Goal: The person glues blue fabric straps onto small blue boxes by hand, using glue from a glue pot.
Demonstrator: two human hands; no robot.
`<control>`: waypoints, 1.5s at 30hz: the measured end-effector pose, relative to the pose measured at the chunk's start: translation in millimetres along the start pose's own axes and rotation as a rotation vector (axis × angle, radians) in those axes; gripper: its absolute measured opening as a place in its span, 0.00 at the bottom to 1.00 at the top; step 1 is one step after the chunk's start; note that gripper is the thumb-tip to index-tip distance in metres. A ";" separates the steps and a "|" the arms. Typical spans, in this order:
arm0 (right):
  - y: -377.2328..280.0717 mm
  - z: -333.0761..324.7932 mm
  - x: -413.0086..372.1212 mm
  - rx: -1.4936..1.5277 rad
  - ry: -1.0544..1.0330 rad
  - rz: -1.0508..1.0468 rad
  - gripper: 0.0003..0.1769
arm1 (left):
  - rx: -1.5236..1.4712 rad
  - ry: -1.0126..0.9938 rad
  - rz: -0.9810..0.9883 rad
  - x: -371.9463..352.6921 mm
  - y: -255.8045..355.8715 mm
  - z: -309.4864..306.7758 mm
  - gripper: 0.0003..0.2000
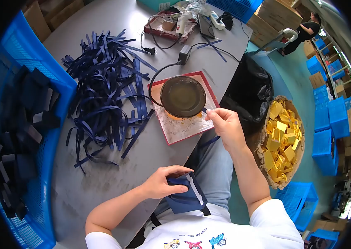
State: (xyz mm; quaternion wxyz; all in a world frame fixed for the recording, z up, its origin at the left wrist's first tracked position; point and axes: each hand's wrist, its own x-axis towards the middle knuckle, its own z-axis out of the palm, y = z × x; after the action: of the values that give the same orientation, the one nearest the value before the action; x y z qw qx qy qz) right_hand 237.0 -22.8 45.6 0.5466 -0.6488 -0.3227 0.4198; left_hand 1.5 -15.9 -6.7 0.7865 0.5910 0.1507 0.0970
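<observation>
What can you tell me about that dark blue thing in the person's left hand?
The navy box looks like stiff card or paper, with flat panels, straight edges and a whitish strip along one edge. It is held tilted above the person's lap, in front of the white shirt. The left hand grips it, thumb across a panel and fingers at the upper edge, partly covering it. Its underside is hidden.

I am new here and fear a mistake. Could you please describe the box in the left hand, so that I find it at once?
From the grey table, go to its near edge, by the white shirt. There the left hand holds a dark blue box above the jeans. Unlike the dark pieces heaped in the blue crate, it is held, with a white strip showing.
</observation>
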 end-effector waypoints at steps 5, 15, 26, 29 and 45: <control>3.2 4.6 6.9 -0.009 0.046 0.011 0.14 | -0.009 -0.008 0.006 0.4 0.2 -0.5 0.25; 9.4 7.9 14.5 0.058 0.059 0.045 0.13 | -0.003 -0.014 -0.010 0.2 -0.8 -1.4 0.25; 12.6 -7.8 -0.1 0.052 0.072 0.118 0.12 | -0.013 0.015 -0.013 -2.3 3.5 -6.1 0.24; 6.4 -17.8 -12.4 0.247 -0.054 0.203 0.11 | -0.035 0.082 0.003 -3.3 12.5 -11.4 0.23; -67.5 9.1 -71.1 -0.405 -0.735 -0.144 0.09 | 0.068 0.264 0.191 -27.8 63.4 -30.4 0.25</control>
State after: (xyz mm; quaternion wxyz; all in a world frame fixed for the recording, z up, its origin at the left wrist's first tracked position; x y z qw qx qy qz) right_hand 200.3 -68.1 124.9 0.2846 -0.5260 -0.6164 0.5123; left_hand -33.6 20.2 49.7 0.7266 0.6112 0.1989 0.2430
